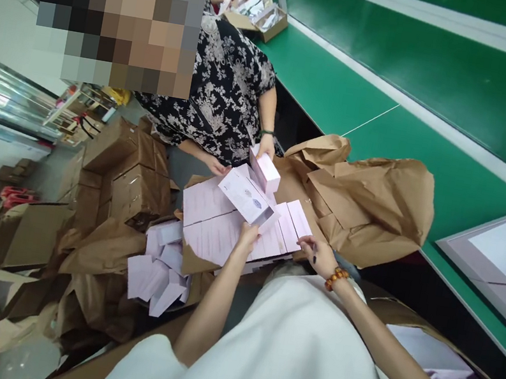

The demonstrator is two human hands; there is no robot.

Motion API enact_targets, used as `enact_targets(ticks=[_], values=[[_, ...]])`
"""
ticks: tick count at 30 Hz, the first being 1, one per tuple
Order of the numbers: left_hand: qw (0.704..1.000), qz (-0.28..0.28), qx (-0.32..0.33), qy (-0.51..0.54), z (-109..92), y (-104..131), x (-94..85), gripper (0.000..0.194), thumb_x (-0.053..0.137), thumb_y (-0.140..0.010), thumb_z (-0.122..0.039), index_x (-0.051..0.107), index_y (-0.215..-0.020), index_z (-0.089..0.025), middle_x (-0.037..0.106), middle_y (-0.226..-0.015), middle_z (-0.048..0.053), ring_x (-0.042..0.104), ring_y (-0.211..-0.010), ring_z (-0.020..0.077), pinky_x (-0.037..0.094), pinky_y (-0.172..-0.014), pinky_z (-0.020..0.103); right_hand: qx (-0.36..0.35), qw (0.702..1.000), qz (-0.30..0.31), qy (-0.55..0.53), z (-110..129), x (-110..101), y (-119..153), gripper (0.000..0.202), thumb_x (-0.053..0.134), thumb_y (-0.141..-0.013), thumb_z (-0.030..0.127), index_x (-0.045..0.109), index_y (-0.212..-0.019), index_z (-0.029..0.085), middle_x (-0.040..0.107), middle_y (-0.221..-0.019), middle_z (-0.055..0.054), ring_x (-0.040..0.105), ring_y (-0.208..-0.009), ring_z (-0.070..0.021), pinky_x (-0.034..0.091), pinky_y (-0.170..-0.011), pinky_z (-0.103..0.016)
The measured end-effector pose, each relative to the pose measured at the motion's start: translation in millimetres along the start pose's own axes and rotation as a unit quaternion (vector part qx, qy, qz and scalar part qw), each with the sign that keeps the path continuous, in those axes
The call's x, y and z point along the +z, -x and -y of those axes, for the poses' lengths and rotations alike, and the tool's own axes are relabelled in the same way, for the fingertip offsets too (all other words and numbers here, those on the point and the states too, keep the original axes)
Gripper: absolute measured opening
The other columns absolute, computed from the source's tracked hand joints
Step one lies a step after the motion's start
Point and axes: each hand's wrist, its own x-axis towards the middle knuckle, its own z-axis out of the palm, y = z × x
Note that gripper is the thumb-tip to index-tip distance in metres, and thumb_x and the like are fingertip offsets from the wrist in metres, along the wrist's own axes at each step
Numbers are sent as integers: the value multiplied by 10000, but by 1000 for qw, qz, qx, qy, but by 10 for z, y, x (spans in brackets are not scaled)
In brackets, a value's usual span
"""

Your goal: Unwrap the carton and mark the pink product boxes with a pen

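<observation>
Nearest, left hand (248, 235) pinching the lower end of a pale pink rectangular cardboard carton (248, 196) held tilted above a stack of flat pink carton blanks (218, 222); right hand (319, 255), beaded bracelet at the wrist, fingers loosely spread and resting on the stack's right edge. Likely light, thin-walled and easily crushed, so best gripped across the stiffer folded edges near an end, not the broad faces. Farther off, a co-worker's hand (266, 146) on a second pink box (264, 171) beside crumpled brown wrapping paper (373, 196) by the green counter (328, 86); carton's open end and print hard to make out, stack's base hidden.
</observation>
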Motion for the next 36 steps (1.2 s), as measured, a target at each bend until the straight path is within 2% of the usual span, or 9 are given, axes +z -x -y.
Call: enact_targets(ticks=[4,9,14,17,20,23,26,30,36], values=[[999,-4,31,-41,266,441,-140,524,676,-948,-187,554,-1457,-199,716,-1486,133,697,-1340,189,547,-1360,473,-30,995,11,-99,238,-142,96,687,763,-948,635,701,-1454,175,727,-1487,-184,701,-1416,-327,556,-1236,-501],[991,69,78,-85,700,1034,-214,756,729,-728,-44,549,-1449,-183,595,-1663,176,538,-1587,268,322,-1529,470,-8,986,22,-166,504,-221,281,1214,938,-747,747,500,-1693,125,593,-1647,-245,693,-1416,-372,570,-1228,-542],[965,255,60,-27,578,1200,-159,1060,1027,-535,-469,566,-1456,-215,698,-1551,152,678,-1433,327,575,-1326,506,-36,972,0,-234,647,-402,643,1149,971,-721,689,543,-1640,148,657,-1589,-186,682,-1422,-357,586,-1214,-508],[960,270,68,12,364,1222,-6,1128,1049,-443,-719,617,-1350,-207,755,-1429,146,738,-1279,296,650,-1107,401,-59,973,-19,-224,718,-527,910,1123,956,-744,681,535,-1658,183,675,-1559,-171,707,-1370,-347,633,-1119,-475],[965,246,96,11,190,1364,152,1062,1052,-486,-728,615,-1315,-227,767,-1369,117,734,-1254,258,619,-1079,348,-75,971,-184,-134,834,-633,1178,798,720,-945,826,722,-1427,190,786,-1254,-158,763,-1064,-296,645,-892,-424],[959,272,83,19,69,1595,243,975,1035,-585,-662,560,-1341,-269,756,-1384,84,727,-1293,260,609,-1131,401,-141,898,-400,-119,1009,-696,1420,773,414,-1119,826,844,-1150,184,702,-866,-105,628,-760,-211,511,-686,-368],[950,301,86,11,-4,1792,280,953,1028,-624,-619,523,-1366,-300,755,-1378,58,717,-1305,260,579,-1174,457,-230,854,-408,-225,1189,-689,1584,588,488,-1175,659,896,-1185,236,608,-798,-65,570,-688,-170,424,-607,-344],[936,335,102,-19,-36,1932,304,966,1019,-651,-612,498,-1409,-318,751,-1393,60,706,-1306,256,563,-1151,457,-242,838,-408,-269,1315,-626,1640,110,810,-1042,357,812,-1047,247,742,-879,-40,717,-728,-184,546,-653,-342],[930,347,116,-28,-35,2053,347,981,1013,-643,-633,488,-1404,-305,747,-1400,70,716,-1296,248,586,-1161,449,-246,772,-518,-274,1329,-606,1545,467,870,-975,297,466,-759,209,561,-608,47,537,-453,-116,385,-429,-261]])
